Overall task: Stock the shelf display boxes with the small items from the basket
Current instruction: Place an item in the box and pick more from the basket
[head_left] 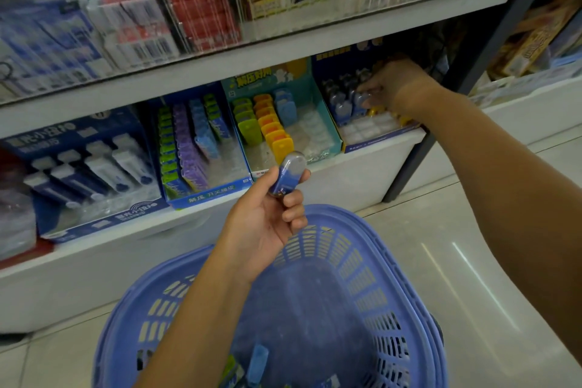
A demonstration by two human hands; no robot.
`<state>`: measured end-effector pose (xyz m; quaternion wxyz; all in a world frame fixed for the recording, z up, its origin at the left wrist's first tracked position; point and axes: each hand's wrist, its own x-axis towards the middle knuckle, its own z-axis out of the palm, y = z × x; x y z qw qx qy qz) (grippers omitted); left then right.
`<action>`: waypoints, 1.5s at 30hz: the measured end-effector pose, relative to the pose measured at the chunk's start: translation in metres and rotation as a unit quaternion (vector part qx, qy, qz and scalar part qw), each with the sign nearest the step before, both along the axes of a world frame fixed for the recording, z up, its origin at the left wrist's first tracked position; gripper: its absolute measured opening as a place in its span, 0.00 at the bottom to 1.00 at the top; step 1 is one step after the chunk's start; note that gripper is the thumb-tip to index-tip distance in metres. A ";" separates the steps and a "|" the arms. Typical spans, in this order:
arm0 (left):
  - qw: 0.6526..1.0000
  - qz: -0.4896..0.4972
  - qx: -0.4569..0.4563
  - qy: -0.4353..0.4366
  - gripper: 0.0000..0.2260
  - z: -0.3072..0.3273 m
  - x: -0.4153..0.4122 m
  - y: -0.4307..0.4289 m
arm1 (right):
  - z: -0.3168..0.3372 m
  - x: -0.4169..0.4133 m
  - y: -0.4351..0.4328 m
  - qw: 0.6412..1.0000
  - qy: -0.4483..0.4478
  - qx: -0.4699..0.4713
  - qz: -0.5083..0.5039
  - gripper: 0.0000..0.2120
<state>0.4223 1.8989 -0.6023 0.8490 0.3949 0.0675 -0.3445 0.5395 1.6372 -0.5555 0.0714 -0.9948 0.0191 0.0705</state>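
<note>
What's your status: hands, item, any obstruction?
Left hand grips blue-grey item above basket. Right hand inside dark blue display box; grip unclear. No obstruction seen at box.

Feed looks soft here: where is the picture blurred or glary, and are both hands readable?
Head view: top-shelf packs and the left edge are smeared; glare streaks the floor. Head view, centre: left hand and its blue item are fairly sharp; right hand in the box is soft, grip unclear.
</note>
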 end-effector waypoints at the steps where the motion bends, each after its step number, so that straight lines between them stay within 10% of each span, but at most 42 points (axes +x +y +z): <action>1: 1.000 -0.004 -0.002 0.006 0.19 0.001 -0.001 -0.002 | 0.000 0.002 0.000 1.000 0.010 -0.006 0.004 0.20; 12: 0.997 0.009 -0.039 0.060 0.18 0.011 -0.012 -0.017 | -0.016 -0.003 0.005 0.993 -0.017 -0.117 -0.028 0.16; 15: 0.995 0.017 -0.074 0.068 0.17 0.012 -0.011 -0.019 | -0.020 -0.033 0.017 0.977 -0.174 0.114 -0.049 0.13; 19: 0.995 0.021 -0.078 0.055 0.16 0.015 -0.009 -0.027 | 0.000 -0.086 0.048 0.871 -0.054 0.483 0.077 0.07; 23: 0.996 0.025 -0.072 0.038 0.17 0.020 -0.002 -0.044 | 0.003 -0.104 0.058 0.812 -0.035 0.571 0.113 0.09; 28: 0.997 0.036 0.057 -0.041 0.15 0.025 0.013 -0.067 | 0.007 -0.095 0.037 0.837 -0.056 0.536 0.093 0.10; 30: 0.954 0.048 0.254 -0.149 0.13 0.023 0.021 -0.074 | 0.009 -0.087 0.024 0.853 -0.114 0.504 0.064 0.10; 36: 0.587 -0.131 0.615 -0.510 0.26 -0.010 0.021 -0.063 | -0.010 -0.060 0.008 0.938 -0.236 0.252 0.037 0.12; 45: 0.575 -0.129 0.618 -0.521 0.29 -0.018 0.016 -0.065 | -0.037 -0.048 0.015 0.962 -0.194 0.171 0.088 0.12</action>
